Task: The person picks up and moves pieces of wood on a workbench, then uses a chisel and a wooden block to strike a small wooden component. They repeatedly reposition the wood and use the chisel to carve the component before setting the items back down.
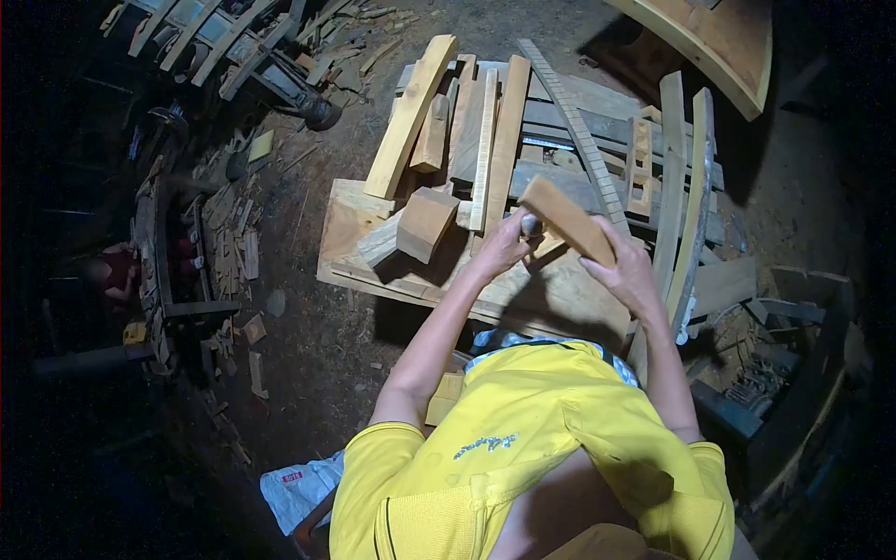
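My right hand [627,271] is wrapped round the lower right end of a short, thick wooden block [569,220], which is held tilted above the workbench [560,303]. My left hand [502,246] is closed on a tool with a rounded metallic end [530,225], close to the block's left side; the rest of the tool is mostly hidden. Left of my left hand, a brown angular block [427,224] rests on the bench beside a paler piece [380,243].
Long boards [411,117] and a thin notched strip [577,121] lie across the bench's far side. Curved pieces [693,201] stand at its right. Wood scraps [250,252] litter the floor at left, where a person [119,275] is dimly visible.
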Demonstrator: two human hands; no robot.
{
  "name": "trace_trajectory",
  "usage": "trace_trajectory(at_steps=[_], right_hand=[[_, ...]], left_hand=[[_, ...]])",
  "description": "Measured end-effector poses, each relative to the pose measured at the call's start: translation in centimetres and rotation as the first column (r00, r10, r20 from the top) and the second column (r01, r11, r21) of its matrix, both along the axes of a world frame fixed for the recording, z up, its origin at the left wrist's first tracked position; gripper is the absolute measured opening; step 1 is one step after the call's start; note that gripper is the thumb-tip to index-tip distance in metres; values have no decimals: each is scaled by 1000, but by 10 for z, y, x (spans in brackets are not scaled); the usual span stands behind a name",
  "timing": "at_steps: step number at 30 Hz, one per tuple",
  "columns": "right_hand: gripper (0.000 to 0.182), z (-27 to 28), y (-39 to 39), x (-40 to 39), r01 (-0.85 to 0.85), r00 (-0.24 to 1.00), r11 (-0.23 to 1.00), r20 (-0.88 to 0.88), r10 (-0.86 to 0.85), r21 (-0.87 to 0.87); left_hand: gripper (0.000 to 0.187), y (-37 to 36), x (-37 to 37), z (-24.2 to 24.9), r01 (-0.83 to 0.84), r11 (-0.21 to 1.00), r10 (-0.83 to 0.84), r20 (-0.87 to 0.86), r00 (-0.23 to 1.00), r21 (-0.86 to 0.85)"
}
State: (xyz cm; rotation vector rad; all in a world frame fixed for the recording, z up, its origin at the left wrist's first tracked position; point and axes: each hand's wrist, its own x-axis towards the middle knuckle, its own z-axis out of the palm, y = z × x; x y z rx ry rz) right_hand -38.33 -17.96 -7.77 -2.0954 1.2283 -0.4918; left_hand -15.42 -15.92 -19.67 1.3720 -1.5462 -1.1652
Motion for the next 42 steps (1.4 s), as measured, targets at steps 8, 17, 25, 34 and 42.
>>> trace_trajectory(at_steps=[8, 17, 25, 34, 42], right_hand=[[62, -5, 3, -13, 95, 993, 994, 60, -98, 59], [60, -38, 28, -31, 176, 982, 975, 42, -183, 132], [59, -47, 24, -53, 280, 958, 954, 36, -285, 108], [63, -133, -17, -41, 350, 873, 913, -426, -238, 208], [61, -146, 14, -39, 287, 832, 936, -536, -139, 202]], left_hand=[[32, 9, -13, 18, -331, 940, 331, -13, 943, -79], [21, 19, -42, -19, -740, 658, 710, -442, 548, 141], [13, 4, -28, -14, -813, 568, 757, -470, 453, 130], [13, 12, -30, 3, -855, 515, 774, -467, 428, 71], [14, 11, -21, -5, -853, 515, 779, -460, 426, 83]])
